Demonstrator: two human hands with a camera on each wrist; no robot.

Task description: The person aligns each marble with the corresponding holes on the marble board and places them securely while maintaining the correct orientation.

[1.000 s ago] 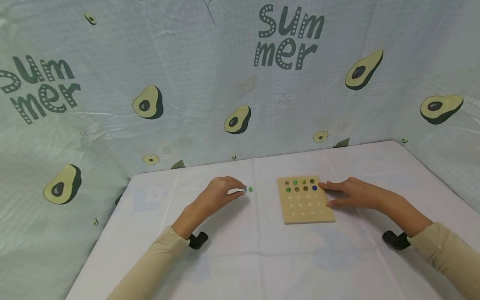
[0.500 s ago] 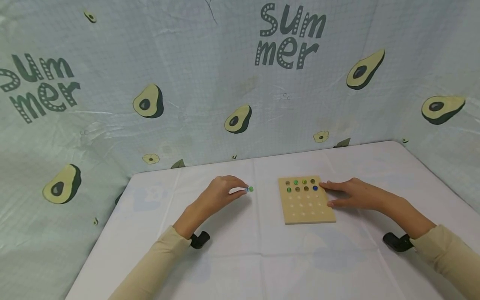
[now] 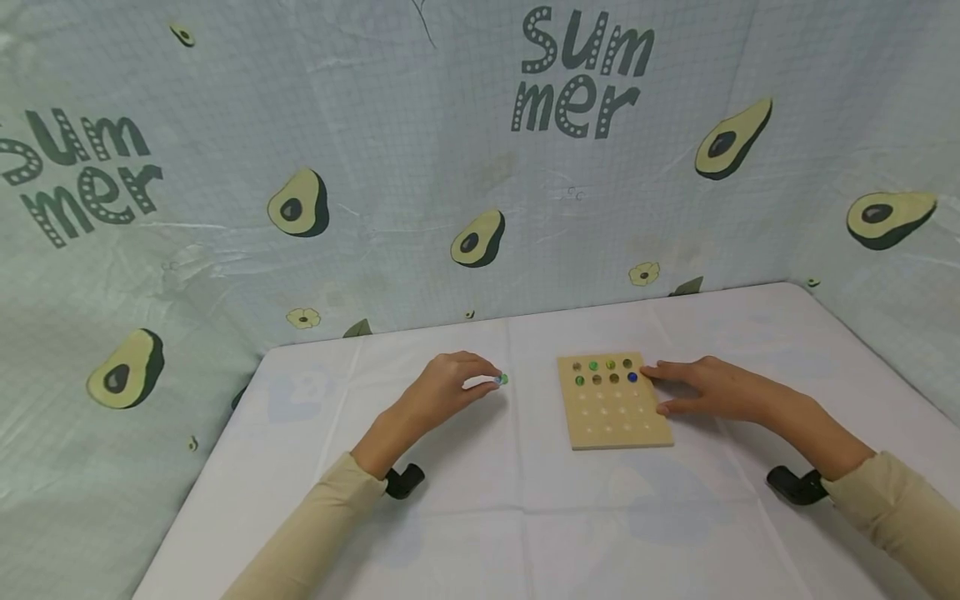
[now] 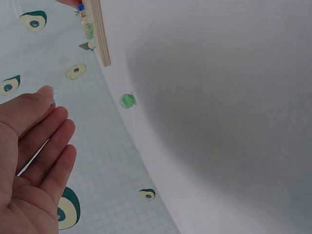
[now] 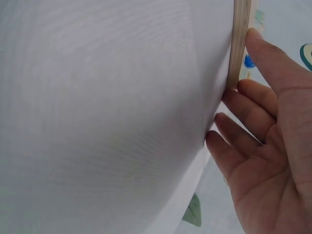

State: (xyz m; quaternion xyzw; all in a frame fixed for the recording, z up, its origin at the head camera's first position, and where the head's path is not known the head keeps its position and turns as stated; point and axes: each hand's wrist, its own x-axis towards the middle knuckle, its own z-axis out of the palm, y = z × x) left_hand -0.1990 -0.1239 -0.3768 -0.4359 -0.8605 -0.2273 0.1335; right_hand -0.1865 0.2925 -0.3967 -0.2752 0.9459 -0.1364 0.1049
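Note:
My left hand (image 3: 453, 385) pinches a clear, bluish glass marble (image 4: 54, 93) between thumb and fingertips, mostly covered by them in the left wrist view. Just past those fingertips, a green glass marble (image 4: 127, 101) lies on the white cloth. On the right, a square wooden board (image 3: 615, 425) has rows of round hollows. Marbles sit in its two far rows, among them a dark blue marble (image 3: 632, 377) and green ones. My right hand (image 3: 712, 389) rests against the board's right edge with relaxed fingers; thumb and fingertips touch its side in the right wrist view.
A white cloth (image 3: 465, 533) covers the table. Behind it hangs a pale sheet (image 3: 375, 275) printed with avocados and lettering. Black wrist-worn devices show at both cuffs, the left device (image 3: 405, 482) and the right device (image 3: 795, 485).
My left hand, with the clear marble, has shifted slightly right, so the held marble now overlaps the green one in the head view. The right hand stays at the board.

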